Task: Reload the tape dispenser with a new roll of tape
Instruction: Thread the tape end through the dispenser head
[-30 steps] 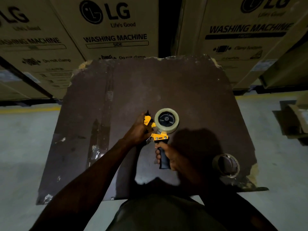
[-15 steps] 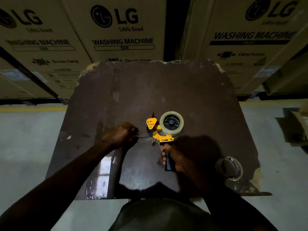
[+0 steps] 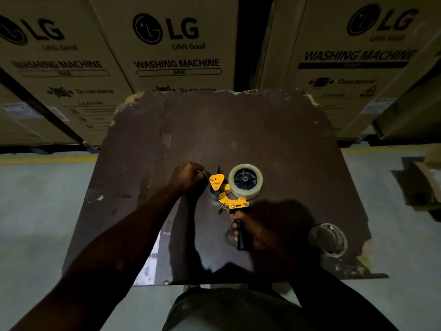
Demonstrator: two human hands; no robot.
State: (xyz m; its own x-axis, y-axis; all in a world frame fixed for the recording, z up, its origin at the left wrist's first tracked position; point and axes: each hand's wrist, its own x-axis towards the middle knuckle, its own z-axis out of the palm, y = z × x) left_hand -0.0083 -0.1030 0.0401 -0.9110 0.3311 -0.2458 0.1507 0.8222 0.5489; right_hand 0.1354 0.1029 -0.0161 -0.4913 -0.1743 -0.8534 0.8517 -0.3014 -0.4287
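Note:
A yellow tape dispenser (image 3: pixel 235 203) with a black handle lies over the dark brown table (image 3: pixel 262 130). A full roll of clear tape (image 3: pixel 245 193) sits on its black hub. My right hand (image 3: pixel 255 231) grips the handle. My left hand (image 3: pixel 188 177) is just left of the dispenser's yellow front plate (image 3: pixel 216 182), fingers pinched together on what looks like the tape's free end. The strip itself is too thin and dark to follow.
A nearly spent tape roll (image 3: pixel 343 242) lies near the table's right front corner. Big cardboard washing-machine boxes (image 3: pixel 176 44) stand right behind the table. Grey concrete floor (image 3: pixel 43 211) runs on both sides, with flattened cardboard (image 3: pixel 424 177) at the right.
Half a second ago my left hand was drawn out to the left with a thin strip stretched from the dispenser. It has come back up against the yellow front plate. My right hand keeps the handle.

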